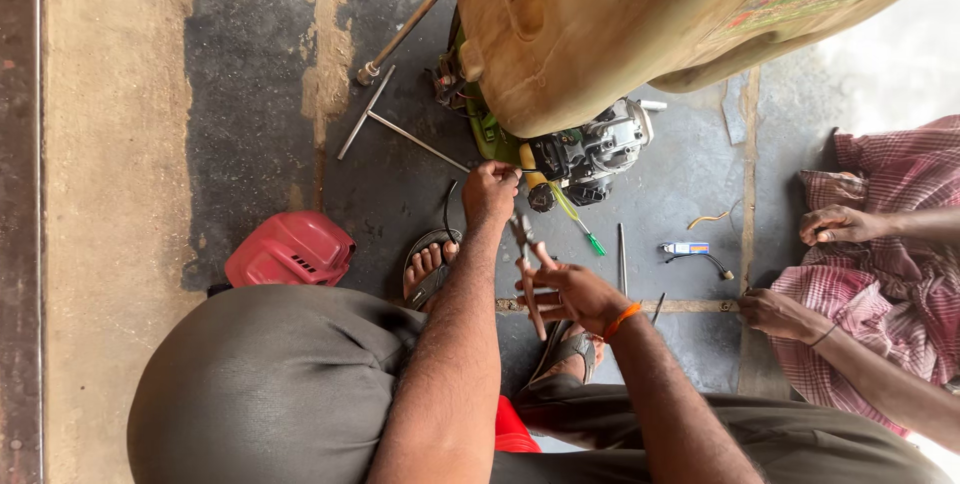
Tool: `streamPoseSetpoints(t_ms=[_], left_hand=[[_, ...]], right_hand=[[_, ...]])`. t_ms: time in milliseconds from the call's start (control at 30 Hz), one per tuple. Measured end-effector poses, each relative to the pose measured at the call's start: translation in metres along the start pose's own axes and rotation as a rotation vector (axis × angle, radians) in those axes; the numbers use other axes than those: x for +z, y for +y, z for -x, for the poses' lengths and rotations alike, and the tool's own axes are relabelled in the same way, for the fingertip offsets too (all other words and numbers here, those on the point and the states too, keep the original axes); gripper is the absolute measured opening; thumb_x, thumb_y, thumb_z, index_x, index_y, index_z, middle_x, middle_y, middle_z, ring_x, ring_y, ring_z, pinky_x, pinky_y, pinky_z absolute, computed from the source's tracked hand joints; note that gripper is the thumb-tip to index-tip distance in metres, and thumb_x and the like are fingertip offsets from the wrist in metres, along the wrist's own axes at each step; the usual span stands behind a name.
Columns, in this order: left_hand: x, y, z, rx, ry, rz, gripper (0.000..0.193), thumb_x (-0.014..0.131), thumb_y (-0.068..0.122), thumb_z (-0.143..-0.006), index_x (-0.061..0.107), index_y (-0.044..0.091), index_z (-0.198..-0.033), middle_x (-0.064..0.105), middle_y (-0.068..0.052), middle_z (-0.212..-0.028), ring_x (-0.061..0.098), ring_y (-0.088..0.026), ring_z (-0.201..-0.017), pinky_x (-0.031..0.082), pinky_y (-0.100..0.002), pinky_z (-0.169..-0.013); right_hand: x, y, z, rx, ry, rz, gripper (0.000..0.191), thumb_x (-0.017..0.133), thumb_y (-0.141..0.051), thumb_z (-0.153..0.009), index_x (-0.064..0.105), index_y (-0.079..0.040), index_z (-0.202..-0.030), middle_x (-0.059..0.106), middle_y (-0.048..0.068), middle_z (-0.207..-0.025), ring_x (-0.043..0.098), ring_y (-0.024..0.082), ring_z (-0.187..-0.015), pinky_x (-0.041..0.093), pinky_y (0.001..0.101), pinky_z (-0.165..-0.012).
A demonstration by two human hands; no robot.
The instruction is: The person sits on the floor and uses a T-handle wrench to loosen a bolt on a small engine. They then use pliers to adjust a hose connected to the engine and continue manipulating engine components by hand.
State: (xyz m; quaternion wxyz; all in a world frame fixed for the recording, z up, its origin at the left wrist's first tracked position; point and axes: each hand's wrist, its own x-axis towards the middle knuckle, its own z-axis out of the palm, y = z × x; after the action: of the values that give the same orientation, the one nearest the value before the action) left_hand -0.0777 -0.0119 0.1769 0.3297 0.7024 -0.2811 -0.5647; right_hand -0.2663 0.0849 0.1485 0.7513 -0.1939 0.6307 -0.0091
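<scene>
Pliers [527, 274] sit in your right hand [575, 294], fingers loosely wrapped round the handles; they look stiff and light, best held low on the handles. Just beyond, your left hand [490, 192] pinches something on the small engine [585, 154], which seems heavy and rigid under the tan tank [600, 24].

A red plastic cover [290, 249] lies on the concrete floor [120, 144] by my left knee, just beside my sandalled foot [428, 266]. Further out rests a T-shaped metal wrench [385, 126], and a long rod [420, 12] leans in above it. To my right lie a green-handled screwdriver [582, 228], a thin metal pin [621, 258] and a small tube [685, 248] — near another person in a checked cloth [880, 244], sitting.
</scene>
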Motion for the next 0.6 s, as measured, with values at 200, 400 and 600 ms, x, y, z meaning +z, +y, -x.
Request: streamPoseSetpoints(t_ms=[200, 400, 600], left_hand=[[0.0, -0.003, 0.001, 0.075, 0.066, -0.088, 0.021, 0.075, 0.025, -0.091, 0.076, 0.007, -0.101, 0.079, -0.007, -0.095, 0.075, -0.018, -0.085, 0.059, -0.035, -0.078], [-0.004, -0.002, 0.002, 0.097, 0.082, -0.114, 0.021, 0.075, 0.026, -0.091, 0.076, 0.008, -0.101, 0.078, -0.007, -0.1, 0.075, -0.021, -0.094, 0.058, -0.036, -0.084], [-0.002, 0.001, 0.003, 0.141, 0.069, -0.128, 0.022, 0.075, 0.025, -0.089, 0.076, 0.007, -0.1, 0.079, -0.008, -0.098, 0.076, -0.021, -0.094, 0.058, -0.036, -0.084]], right_hand=[[-0.004, -0.006, -0.002, -0.076, 0.084, -0.014, 0.051, 0.055, -0.036, -0.103, 0.055, -0.006, -0.144, 0.062, 0.015, -0.133, 0.06, 0.03, -0.128, 0.047, 0.054, -0.113], [-0.014, -0.013, -0.034, -0.177, 0.104, 0.008, 0.058, 0.057, -0.039, -0.098, 0.045, -0.016, -0.15, 0.054, 0.005, -0.142, 0.048, 0.027, -0.138, 0.038, 0.0531, -0.118], [-0.018, -0.024, -0.058, -0.257, 0.164, 0.122, 0.055, 0.066, -0.047, -0.093, 0.061, -0.01, -0.133, 0.062, 0.014, -0.131, 0.052, 0.028, -0.133, 0.038, 0.054, -0.115]])
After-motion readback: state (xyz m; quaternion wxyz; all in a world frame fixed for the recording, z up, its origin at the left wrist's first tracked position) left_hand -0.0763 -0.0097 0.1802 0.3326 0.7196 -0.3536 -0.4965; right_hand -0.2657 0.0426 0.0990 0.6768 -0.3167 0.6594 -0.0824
